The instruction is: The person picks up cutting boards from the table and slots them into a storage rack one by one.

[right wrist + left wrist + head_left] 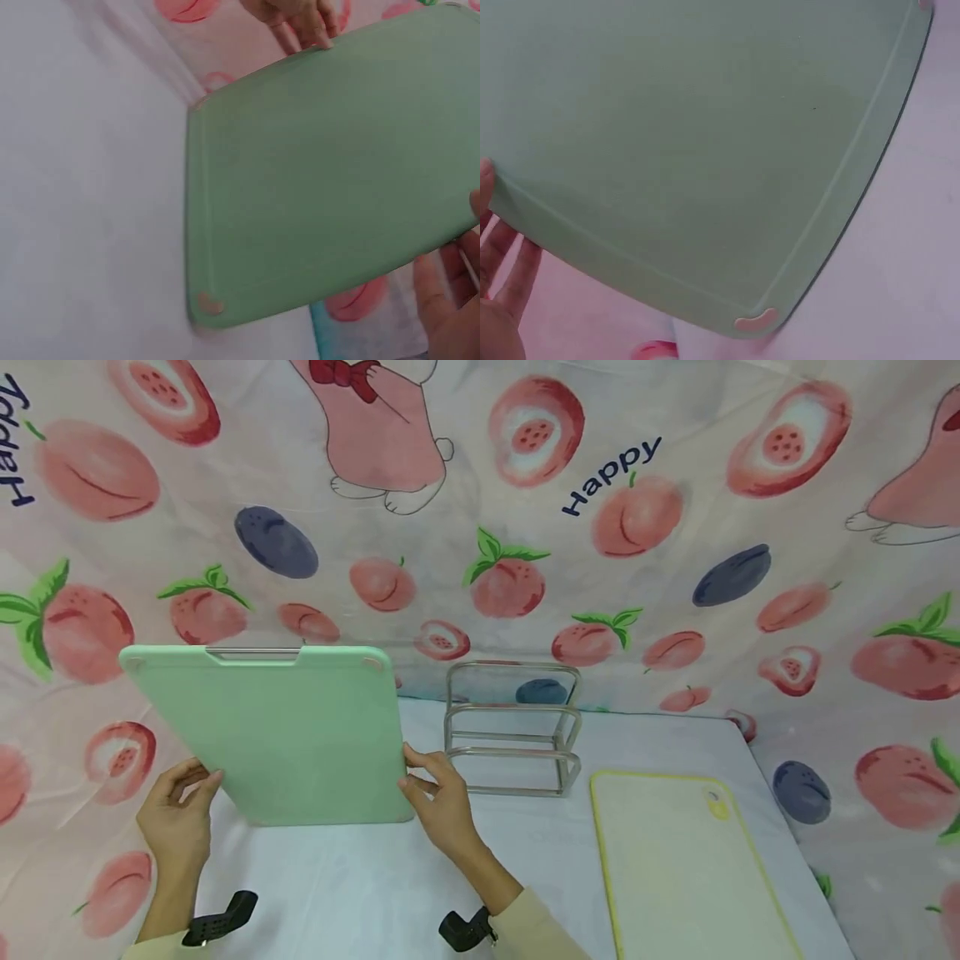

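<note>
A green cutting board [300,735] stands tilted up on one edge at the table's left, with a metal handle bar along its top and pinkish pads at its corners. My left hand [178,814] pinches its left edge between thumb and fingers. On the opposite edge, my right hand [441,797] holds the board low down, thumb on the near face. The right wrist view shows both hands gripping opposite sides of the board [337,165]. In the left wrist view, the lower corner of the board [705,187] lies close over the white cloth.
Right of the board stands a metal wire rack [517,752] with several upright loops. A pale cutting board with a yellow rim [690,868] lies flat at the right. A white cloth [330,893] covers the table, and a fruit-printed curtain [450,527] hangs behind.
</note>
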Motion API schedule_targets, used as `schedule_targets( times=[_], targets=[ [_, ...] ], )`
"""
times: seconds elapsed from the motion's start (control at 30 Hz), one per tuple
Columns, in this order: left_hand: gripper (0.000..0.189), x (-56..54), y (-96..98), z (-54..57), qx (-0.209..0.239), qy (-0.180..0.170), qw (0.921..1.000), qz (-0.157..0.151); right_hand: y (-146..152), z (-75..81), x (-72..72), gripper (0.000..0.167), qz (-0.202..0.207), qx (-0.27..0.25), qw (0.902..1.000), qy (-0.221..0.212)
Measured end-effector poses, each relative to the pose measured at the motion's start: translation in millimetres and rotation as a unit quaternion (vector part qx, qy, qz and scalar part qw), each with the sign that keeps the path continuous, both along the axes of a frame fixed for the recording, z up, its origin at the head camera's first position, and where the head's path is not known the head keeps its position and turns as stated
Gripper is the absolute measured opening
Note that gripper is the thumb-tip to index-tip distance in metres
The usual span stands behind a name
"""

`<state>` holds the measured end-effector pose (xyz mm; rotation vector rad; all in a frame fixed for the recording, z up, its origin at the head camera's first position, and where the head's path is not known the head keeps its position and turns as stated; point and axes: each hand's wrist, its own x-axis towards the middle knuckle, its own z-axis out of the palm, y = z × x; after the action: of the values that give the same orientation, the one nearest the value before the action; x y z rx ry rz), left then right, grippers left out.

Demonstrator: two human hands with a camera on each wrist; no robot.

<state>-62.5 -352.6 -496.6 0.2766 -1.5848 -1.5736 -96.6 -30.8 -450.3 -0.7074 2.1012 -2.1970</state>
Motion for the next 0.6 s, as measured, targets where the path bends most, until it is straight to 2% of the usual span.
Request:
schedule_targets(
  times=[0.07, 0.13, 0.23, 0.3, 0.37, 0.5, 0.6],
  targets=[
    [0.039, 1.8, -0.2, 3.4, -0.05, -0.037, 0.998, 0.003, 0.0, 4.2, -2.0, 0.037, -0.015, -0.004, 0.9999, -0.004],
    [0.045, 3.1, 1.1, 6.5, -0.078, -0.061, 0.9951, 0.006, -0.5, 6.4, -4.1, 0.033, -0.028, -0.006, 0.9995, -0.013],
    [0.052, 5.9, 3.8, 9.7, -0.109, -0.092, 0.9896, 0.014, -3.4, -3.4, -11.5, 0.031, -0.045, -0.001, 0.999, -0.006],
    [0.058, 7.8, 4.3, 10.6, -0.117, -0.112, 0.9867, 0.009, -6.0, -11.4, -17.2, 0.03, -0.061, 0.016, 0.9975, 0.031],
    [0.064, 9.9, 3.7, 10.7, -0.141, -0.143, 0.9796, 0.01, -8.5, -20.1, -23.5, 0.029, -0.076, 0.036, 0.9933, 0.079],
    [0.074, 12.5, 1.4, 9.2, -0.166, -0.176, 0.9703, 0.003, -11.1, -23.5, -28.8, 0.033, -0.089, 0.061, 0.9795, 0.17],
    [0.072, 12.7, 0.4, 7.8, -0.17, -0.151, 0.9737, 0.012, -12.7, -24.5, -29.2, 0.039, -0.089, 0.062, 0.9725, 0.206]
  ],
)
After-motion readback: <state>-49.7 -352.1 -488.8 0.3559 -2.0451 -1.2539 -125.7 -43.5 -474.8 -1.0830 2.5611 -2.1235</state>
